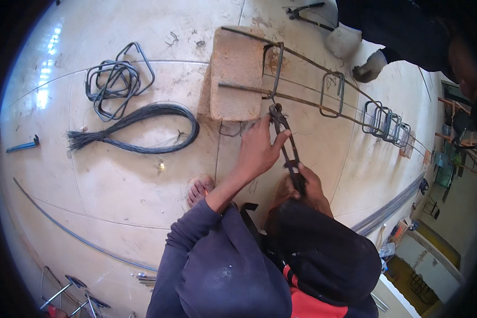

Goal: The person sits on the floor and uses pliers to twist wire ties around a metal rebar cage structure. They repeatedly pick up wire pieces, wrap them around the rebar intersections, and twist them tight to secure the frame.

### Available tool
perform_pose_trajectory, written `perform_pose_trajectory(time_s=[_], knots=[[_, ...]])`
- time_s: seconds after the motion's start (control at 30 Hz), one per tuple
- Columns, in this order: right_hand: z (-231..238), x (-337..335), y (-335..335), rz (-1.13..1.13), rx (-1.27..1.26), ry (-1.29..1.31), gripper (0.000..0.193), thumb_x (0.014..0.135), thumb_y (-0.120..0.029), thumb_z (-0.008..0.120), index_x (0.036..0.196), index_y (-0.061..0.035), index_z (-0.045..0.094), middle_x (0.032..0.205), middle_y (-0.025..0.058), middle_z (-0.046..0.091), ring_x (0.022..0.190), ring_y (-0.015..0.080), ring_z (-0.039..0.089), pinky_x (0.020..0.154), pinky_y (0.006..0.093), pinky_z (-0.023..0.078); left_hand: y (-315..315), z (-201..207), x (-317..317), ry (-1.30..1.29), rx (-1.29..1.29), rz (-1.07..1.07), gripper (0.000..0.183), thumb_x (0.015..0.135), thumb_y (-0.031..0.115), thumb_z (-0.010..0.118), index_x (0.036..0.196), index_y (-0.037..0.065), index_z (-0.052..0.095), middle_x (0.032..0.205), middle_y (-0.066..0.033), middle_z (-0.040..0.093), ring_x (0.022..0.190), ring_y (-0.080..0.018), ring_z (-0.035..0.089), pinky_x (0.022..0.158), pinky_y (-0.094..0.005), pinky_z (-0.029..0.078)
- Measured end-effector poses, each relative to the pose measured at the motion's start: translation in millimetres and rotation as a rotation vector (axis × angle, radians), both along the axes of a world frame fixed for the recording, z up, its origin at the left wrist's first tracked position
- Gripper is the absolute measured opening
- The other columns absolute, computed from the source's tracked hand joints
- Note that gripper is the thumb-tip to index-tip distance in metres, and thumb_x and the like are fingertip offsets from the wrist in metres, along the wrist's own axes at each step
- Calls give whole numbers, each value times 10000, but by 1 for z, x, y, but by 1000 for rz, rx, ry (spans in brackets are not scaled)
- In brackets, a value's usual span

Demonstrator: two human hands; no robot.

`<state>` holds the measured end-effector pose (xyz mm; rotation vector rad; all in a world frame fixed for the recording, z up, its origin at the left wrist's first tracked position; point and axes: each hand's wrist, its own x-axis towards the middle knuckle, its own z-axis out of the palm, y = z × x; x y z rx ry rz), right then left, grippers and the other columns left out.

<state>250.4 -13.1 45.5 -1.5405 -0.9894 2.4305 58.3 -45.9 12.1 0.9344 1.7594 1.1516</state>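
My right hand (314, 188) is wrapped around the handles of dark tying pincers (291, 151). Their jaws are at the lower steel bar (302, 100), where a rectangular stirrup (279, 66) meets it. My left hand (257, 146) is closed beside the jaws, its thumb close to the pincers; whatever its fingertips hold is hidden. The upper bar (307, 61) and the lower one rest their ends on a rough tan block (236, 98). Farther along the bars hang another stirrup (323, 98) and a bunch of stirrups (384, 123).
At left lie a pile of stirrups (116, 82), a looped bundle of tie wire (148, 111), a blue-handled tool (22, 146) and a long bar (79, 228). Another person's gloved hands (371, 66) are at upper right, near other pincers (310, 16). Long bars (389, 204) lie at right.
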Motion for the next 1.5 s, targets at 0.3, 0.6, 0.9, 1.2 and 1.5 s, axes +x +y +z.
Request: perform_pose_trajectory(time_s=[0.3, 0.6, 0.9, 1.2, 1.5], knots=[[14, -10, 8, 454, 1223, -531, 396, 845, -108, 676, 1200, 26, 563, 810, 112, 648, 652, 164, 650, 619, 285, 525, -19, 14, -7, 125, 8, -35, 545, 886, 347, 623, 1225, -66, 518, 1195, -282, 553, 1009, -415, 594, 802, -423, 505], [-36, 10, -36, -205, -406, 361, 412, 997, -439, 365, 897, -72, 524, 492, -6, 395, 386, 95, 383, 439, 243, 347, -103, 72, -117, -713, 259, 109, 406, 969, 264, 478, 1189, -70, 543, 1179, -248, 603, 1103, -344, 609, 632, -276, 531], [11, -8, 0, 162, 557, -272, 444, 839, -96, 661, 1243, -20, 495, 747, 71, 586, 618, 124, 573, 580, 282, 469, -62, 22, -88, -582, 5, 86, 385, 1000, 256, 464, 1272, -8, 530, 1225, -129, 590, 1144, -203, 547, 1000, -341, 427], [-51, 24, -17, -455, -1064, 518, 330, 971, -372, 493, 1002, -48, 548, 615, 25, 499, 505, 147, 506, 415, 280, 411, -51, 1, -40, -469, -192, -181, 467, 996, 355, 458, 1233, -36, 556, 1174, -147, 621, 1130, -201, 547, 984, -319, 401], [-10, -6, -14, -150, -442, 426, 358, 1001, -375, 404, 1055, -27, 466, 603, 54, 490, 321, 76, 344, 308, 219, 288, -41, -35, -8, -587, 101, 34, 502, 1018, 318, 397, 1404, 3, 341, 1400, -187, 431, 1308, -284, 400, 1089, -359, 296]])
